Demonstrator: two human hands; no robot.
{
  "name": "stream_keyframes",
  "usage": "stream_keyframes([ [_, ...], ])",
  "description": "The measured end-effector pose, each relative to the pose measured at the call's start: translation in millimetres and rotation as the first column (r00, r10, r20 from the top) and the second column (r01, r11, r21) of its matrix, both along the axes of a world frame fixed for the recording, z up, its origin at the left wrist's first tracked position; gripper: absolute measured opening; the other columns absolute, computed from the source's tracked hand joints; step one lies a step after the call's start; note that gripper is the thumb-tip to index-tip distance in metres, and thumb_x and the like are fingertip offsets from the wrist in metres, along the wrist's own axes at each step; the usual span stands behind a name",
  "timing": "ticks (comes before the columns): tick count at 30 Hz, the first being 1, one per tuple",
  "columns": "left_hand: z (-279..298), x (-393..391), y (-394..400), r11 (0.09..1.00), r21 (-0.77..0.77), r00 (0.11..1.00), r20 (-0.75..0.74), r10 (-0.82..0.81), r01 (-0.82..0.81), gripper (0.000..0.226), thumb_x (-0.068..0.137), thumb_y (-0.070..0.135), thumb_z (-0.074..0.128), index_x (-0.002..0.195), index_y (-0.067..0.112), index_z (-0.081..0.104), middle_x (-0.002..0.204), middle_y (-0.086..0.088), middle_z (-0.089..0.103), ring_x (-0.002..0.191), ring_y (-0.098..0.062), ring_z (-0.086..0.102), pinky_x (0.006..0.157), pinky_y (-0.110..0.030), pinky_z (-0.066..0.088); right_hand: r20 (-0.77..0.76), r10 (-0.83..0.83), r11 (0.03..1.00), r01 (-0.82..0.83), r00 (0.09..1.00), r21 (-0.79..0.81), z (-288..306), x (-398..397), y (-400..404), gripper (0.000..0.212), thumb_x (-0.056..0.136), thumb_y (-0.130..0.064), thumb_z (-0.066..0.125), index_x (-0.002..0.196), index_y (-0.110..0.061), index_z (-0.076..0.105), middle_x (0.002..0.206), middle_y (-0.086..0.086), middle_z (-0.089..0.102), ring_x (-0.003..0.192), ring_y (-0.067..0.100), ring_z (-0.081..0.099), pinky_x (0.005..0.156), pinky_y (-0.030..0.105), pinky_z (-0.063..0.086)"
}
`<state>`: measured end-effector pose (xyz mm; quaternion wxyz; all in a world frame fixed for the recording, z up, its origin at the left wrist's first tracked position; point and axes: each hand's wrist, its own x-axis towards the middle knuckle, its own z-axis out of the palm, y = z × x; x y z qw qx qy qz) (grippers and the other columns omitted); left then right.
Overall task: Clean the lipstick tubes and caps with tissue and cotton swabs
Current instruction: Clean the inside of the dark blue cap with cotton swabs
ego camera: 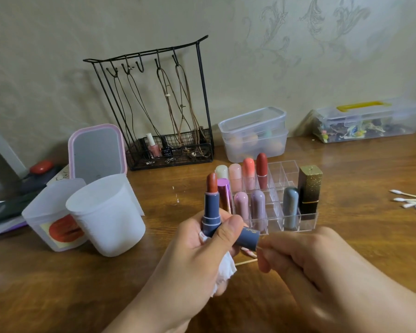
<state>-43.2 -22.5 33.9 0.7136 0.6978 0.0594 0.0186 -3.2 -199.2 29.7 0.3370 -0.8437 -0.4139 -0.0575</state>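
Gripping steadies the opened lipstick tube point(211, 210), cap point(249, 237) and tissue point(222, 270) in left fingers point(226, 233); right fingers point(264, 258) pinch near the cap, object unclear.

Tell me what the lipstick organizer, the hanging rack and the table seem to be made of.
Organizer: clear, glossy hard plastic, probably acrylic; the lipsticks show through its walls. Rack: thin black wire, likely painted metal. Table: brown wood or wood-look laminate; grain shows, with a slight sheen.
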Motion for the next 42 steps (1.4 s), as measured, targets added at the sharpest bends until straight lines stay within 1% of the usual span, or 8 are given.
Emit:
stream_keyframes([
  [8, -5, 0, 0, 0.961, 0.231, 0.981, 0.156, 0.116, -0.15, 0.042, 0.062, 0.059, 0.053, 0.09, 0.03, 0.061, 0.079, 0.021, 0.066, 0.078, 0.012, 0.059, 0.058, 0.003, 0.039, 0.042, -0.08, 0.996, 0.079, 0.996, 0.035, -2, -9, 1, 0.01, 0.085, -0.042, 0.047, 0.078, -0.041, 0.054, 0.056, -0.018, 0.051, 0.048, 0.003, 0.049, 0.041, 0.014, 0.037],
  [13, -3, -1, 0, 0.989, 0.135, 0.995, 0.082, 0.055, -0.066, 0.035, 0.061, 0.058, 0.061, 0.084, 0.032, 0.066, 0.06, 0.005, 0.059, 0.051, -0.009, 0.056, 0.048, -0.021, 0.045, 0.046, -0.088, 0.996, 0.087, 0.995, 0.025, -1, -3, 2, 0.013, 0.085, -0.043, 0.045, 0.076, -0.04, 0.054, 0.058, -0.016, 0.055, 0.053, 0.007, 0.055, 0.045, 0.017, 0.042],
  [18, -5, 0, 1, 0.954, 0.26, 0.979, 0.172, 0.109, -0.152, 0.04, 0.063, 0.058, 0.051, 0.091, 0.03, 0.059, 0.079, 0.025, 0.065, 0.079, 0.014, 0.058, 0.058, 0.002, 0.04, 0.026, -0.092, 0.995, 0.091, 0.995, 0.043, -2, -10, 2, 0.017, 0.087, -0.049, 0.042, 0.079, -0.04, 0.055, 0.055, -0.019, 0.05, 0.049, 0.003, 0.05, 0.042, 0.015, 0.037],
  [23, 0, 0, 1, 0.997, 0.07, 1.0, 0.015, -0.008, 0.007, 0.045, 0.063, 0.054, 0.064, 0.095, 0.022, 0.063, 0.057, 0.0, 0.053, 0.046, -0.012, 0.05, 0.042, -0.021, 0.039, 0.063, -0.121, 0.992, 0.117, 0.991, 0.057, 2, -6, 2, 0.017, 0.095, -0.037, 0.05, 0.079, -0.04, 0.054, 0.064, -0.016, 0.054, 0.054, 0.007, 0.053, 0.049, 0.013, 0.04],
  [28, -4, 0, 4, 0.994, 0.082, 0.996, 0.063, 0.068, -0.073, 0.038, 0.059, 0.062, 0.063, 0.087, 0.036, 0.068, 0.077, -0.005, 0.064, 0.068, -0.016, 0.062, 0.062, -0.026, 0.045, 0.109, -0.026, 0.996, 0.017, 0.994, 0.086, -1, -7, -2, 0.012, 0.091, -0.037, 0.05, 0.082, -0.035, 0.058, 0.054, -0.018, 0.048, 0.042, 0.002, 0.043, 0.04, 0.011, 0.033],
  [33, 4, -2, 0, 0.983, -0.181, 0.994, -0.099, -0.047, 0.028, 0.047, 0.068, 0.038, 0.066, 0.107, 0.012, 0.059, 0.056, -0.004, 0.046, 0.043, -0.011, 0.041, 0.035, -0.02, 0.033, 0.116, -0.056, 0.998, 0.057, 0.992, -0.008, -1, 2, -2, 0.013, 0.089, -0.038, 0.051, 0.079, -0.034, 0.059, 0.054, -0.014, 0.049, 0.047, 0.007, 0.047, 0.041, 0.013, 0.032],
  [39, -3, 0, 5, 0.997, 0.053, 0.999, 0.01, 0.054, -0.054, 0.03, 0.06, 0.059, 0.065, 0.084, 0.043, 0.069, 0.082, -0.001, 0.068, 0.079, -0.016, 0.061, 0.076, -0.035, 0.045, 0.152, -0.032, 0.995, 0.017, 0.988, 0.098, -3, -7, -1, 0.008, 0.09, -0.029, 0.057, 0.083, -0.033, 0.06, 0.058, -0.017, 0.051, 0.045, -0.001, 0.043, 0.04, 0.013, 0.037],
  [42, -1, -2, 6, 0.997, -0.065, 0.999, -0.007, 0.045, -0.045, 0.04, 0.067, 0.047, 0.067, 0.098, 0.022, 0.067, 0.062, 0.002, 0.06, 0.053, -0.011, 0.05, 0.048, -0.024, 0.039, 0.104, 0.062, 0.998, -0.062, 0.993, -0.005, 2, -2, -5, 0.012, 0.093, -0.035, 0.052, 0.083, -0.032, 0.058, 0.061, -0.012, 0.053, 0.049, 0.005, 0.046, 0.043, 0.018, 0.039],
])
